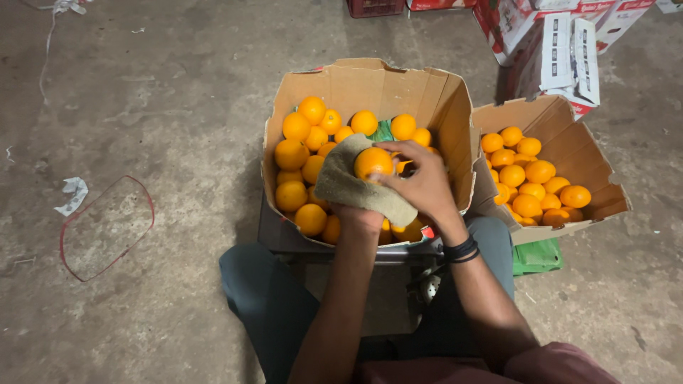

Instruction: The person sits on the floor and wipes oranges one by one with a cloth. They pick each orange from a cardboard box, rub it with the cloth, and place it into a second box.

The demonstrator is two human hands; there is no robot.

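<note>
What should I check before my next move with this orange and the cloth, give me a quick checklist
1. Orange held: ok, right hand grips it from above, over the near box.
2. Cloth under the orange: ok, left hand holds the beige cloth against the fruit.
3. Orange surface clean: cannot tell, only its top shows.
4. Near cardboard box steady: ok, flaps open, it stands upright and full of oranges.
5. Room in the second box on the right: ok, fruit lies below its rim.
6. Second box within reach: cannot tell for sure, though it touches the near box.
</note>
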